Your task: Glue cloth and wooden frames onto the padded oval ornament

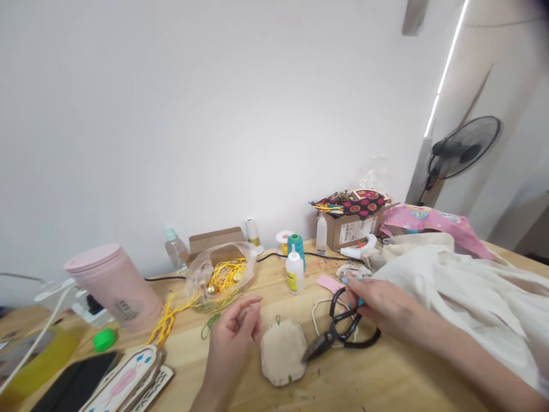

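My right hand (364, 297) is closed on the black handles of a pair of scissors (334, 337). The blades point down and left, their tips over the right edge of a beige scallop-edged fabric piece (283, 352) on the table. That piece has a small green cord loop at its top and green cord at its bottom. To its left hovers my left hand (240, 323), fingers loosely curled, and nothing shows in it. Behind the scissors lies a white scalloped outline (317, 315), partly hidden by them. A pink slip (329, 284) lies near my right fingertips.
A white glue bottle (294, 272) and teal thread spool (303, 243) stand ahead. Yellow cords fill a plastic bag (246, 252). A pink tumbler (115, 286), phone (77, 383) and green cap (104, 340) are left. Cream cloth (463, 286) and a cardboard box (354, 229) are right.
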A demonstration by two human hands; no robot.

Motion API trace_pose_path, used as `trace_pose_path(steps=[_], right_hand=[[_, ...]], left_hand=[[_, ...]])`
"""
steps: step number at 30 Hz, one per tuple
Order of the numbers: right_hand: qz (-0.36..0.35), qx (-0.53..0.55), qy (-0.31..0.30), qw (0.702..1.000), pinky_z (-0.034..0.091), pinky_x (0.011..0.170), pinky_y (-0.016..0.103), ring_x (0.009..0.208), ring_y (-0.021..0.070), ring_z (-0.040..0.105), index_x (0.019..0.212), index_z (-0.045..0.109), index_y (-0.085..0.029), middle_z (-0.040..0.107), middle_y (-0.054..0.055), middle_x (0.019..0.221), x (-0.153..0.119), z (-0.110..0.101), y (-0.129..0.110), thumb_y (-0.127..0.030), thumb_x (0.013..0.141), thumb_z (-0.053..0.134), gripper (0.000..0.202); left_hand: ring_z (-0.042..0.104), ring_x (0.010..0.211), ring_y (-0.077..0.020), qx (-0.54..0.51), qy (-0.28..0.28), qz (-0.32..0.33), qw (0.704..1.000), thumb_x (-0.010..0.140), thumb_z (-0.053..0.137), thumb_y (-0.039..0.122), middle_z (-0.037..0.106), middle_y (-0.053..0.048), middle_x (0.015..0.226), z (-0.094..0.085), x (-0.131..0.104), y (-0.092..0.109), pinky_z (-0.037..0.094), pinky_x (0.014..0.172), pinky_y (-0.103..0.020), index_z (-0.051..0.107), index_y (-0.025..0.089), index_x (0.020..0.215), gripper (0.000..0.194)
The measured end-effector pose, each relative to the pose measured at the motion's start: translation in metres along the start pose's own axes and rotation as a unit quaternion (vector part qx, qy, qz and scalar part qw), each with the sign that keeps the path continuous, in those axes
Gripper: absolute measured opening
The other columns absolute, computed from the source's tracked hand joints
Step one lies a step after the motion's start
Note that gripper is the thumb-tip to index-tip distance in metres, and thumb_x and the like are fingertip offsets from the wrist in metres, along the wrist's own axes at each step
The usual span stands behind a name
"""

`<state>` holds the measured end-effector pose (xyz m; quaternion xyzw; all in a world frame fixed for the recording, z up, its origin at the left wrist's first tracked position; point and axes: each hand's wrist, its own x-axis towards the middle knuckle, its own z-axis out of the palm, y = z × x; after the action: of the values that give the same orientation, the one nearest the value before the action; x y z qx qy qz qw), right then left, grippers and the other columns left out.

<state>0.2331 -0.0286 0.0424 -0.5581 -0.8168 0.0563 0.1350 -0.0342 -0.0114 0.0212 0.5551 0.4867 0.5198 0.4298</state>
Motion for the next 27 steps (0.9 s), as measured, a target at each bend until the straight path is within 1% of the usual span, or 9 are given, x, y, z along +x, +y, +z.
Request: trace_pose_path(steps=[4, 8, 10, 12, 15, 18, 20, 24, 27], right_hand=[[0.001, 0.058, 0.018, 0.998, 0.032, 0.050, 0.026, 0.052, 0.0147, 0.044, 0.067, 0.039, -0.021, 0.054, 0.002, 0.062, -0.037, 0.003, 0.013, -0.013, 0.081, 0.030, 0.019], [0.093, 0.152, 0.059, 0.982, 0.036, 0.048, 0.025, 0.051, 0.0151, 0.044, 0.064, 0.032, -0.024, 0.051, 0.000, 0.059, -0.070, 0.007, 0.019, -0.018, 0.078, 0.033, 0.015], [0.155, 0.186, 0.104, 0.965, 0.038, 0.048, 0.025, 0.053, 0.0158, 0.047, 0.064, 0.030, -0.024, 0.053, 0.000, 0.060, -0.080, 0.008, 0.022, -0.021, 0.075, 0.035, 0.013], [0.203, 0.189, 0.146, 0.950, 0.039, 0.048, 0.026, 0.051, 0.0164, 0.048, 0.065, 0.030, -0.025, 0.053, 0.000, 0.059, -0.083, 0.011, 0.026, -0.024, 0.073, 0.036, 0.010], [0.273, 0.119, 0.174, 0.939, 0.038, 0.045, 0.027, 0.046, 0.0177, 0.048, 0.068, 0.031, -0.025, 0.052, -0.001, 0.052, -0.078, 0.016, 0.036, -0.022, 0.068, 0.037, 0.006], [0.322, 0.060, 0.175, 0.929, 0.036, 0.046, 0.028, 0.046, 0.0195, 0.052, 0.066, 0.032, -0.024, 0.053, 0.000, 0.051, -0.069, 0.020, 0.045, -0.018, 0.066, 0.036, 0.008], [0.314, 0.037, 0.189, 0.930, 0.037, 0.048, 0.029, 0.050, 0.0206, 0.055, 0.066, 0.034, -0.024, 0.056, 0.003, 0.055, -0.065, 0.021, 0.045, -0.018, 0.068, 0.035, 0.006], [0.255, 0.011, 0.230, 0.939, 0.039, 0.052, 0.030, 0.064, 0.0219, 0.060, 0.076, 0.049, -0.021, 0.062, 0.009, 0.082, -0.055, 0.017, 0.027, -0.027, 0.075, 0.036, 0.014], [0.226, 0.033, 0.111, 0.967, 0.038, 0.051, 0.028, 0.067, 0.0213, 0.062, 0.074, 0.058, -0.023, 0.067, 0.005, 0.076, -0.042, 0.018, 0.002, -0.032, 0.080, 0.038, 0.023]], left_hand=[[0.048, 0.050, -0.0113, 0.018, -0.008, 0.012, 1.000, 0.070, 0.058, 0.035, 0.052, 0.004, 0.051, 0.002, 0.005, 0.002, 0.040, 0.052, -0.021, 0.062, 0.016, 0.081, 0.021], [0.054, 0.060, -0.0147, 0.121, -0.074, 0.017, 0.990, 0.071, 0.056, 0.036, 0.061, -0.001, 0.067, 0.017, 0.006, 0.008, 0.043, 0.055, -0.023, 0.064, 0.019, 0.081, 0.021], [0.057, 0.071, -0.0173, 0.220, -0.129, 0.041, 0.966, 0.074, 0.051, 0.034, 0.064, -0.004, 0.080, 0.030, 0.006, 0.013, 0.044, 0.061, -0.025, 0.064, 0.020, 0.082, 0.021], [0.057, 0.078, -0.0184, 0.339, -0.169, 0.074, 0.922, 0.076, 0.045, 0.030, 0.065, -0.005, 0.086, 0.047, 0.006, 0.018, 0.044, 0.069, -0.027, 0.062, 0.021, 0.090, 0.023], [0.054, 0.089, -0.0228, 0.416, -0.179, 0.089, 0.887, 0.072, 0.049, 0.024, 0.064, -0.009, 0.094, 0.073, 0.007, 0.022, 0.038, 0.080, -0.033, 0.059, 0.017, 0.098, 0.028], [0.054, 0.090, -0.0267, 0.482, -0.182, 0.080, 0.854, 0.070, 0.046, 0.011, 0.063, -0.015, 0.092, 0.094, 0.009, 0.023, 0.037, 0.077, -0.036, 0.059, 0.012, 0.095, 0.028], [0.057, 0.084, -0.0269, 0.523, -0.177, 0.063, 0.831, 0.070, 0.042, 0.004, 0.064, -0.018, 0.086, 0.102, 0.011, 0.025, 0.038, 0.072, -0.036, 0.059, 0.010, 0.090, 0.027], [0.060, 0.076, -0.0251, 0.574, -0.174, 0.037, 0.799, 0.070, 0.042, 0.002, 0.065, -0.017, 0.081, 0.108, 0.013, 0.030, 0.039, 0.063, -0.032, 0.058, 0.011, 0.087, 0.026], [0.060, 0.076, -0.0234, 0.592, -0.170, 0.036, 0.787, 0.070, 0.040, 0.000, 0.066, -0.016, 0.083, 0.110, 0.011, 0.032, 0.038, 0.062, -0.029, 0.058, 0.011, 0.087, 0.028]])
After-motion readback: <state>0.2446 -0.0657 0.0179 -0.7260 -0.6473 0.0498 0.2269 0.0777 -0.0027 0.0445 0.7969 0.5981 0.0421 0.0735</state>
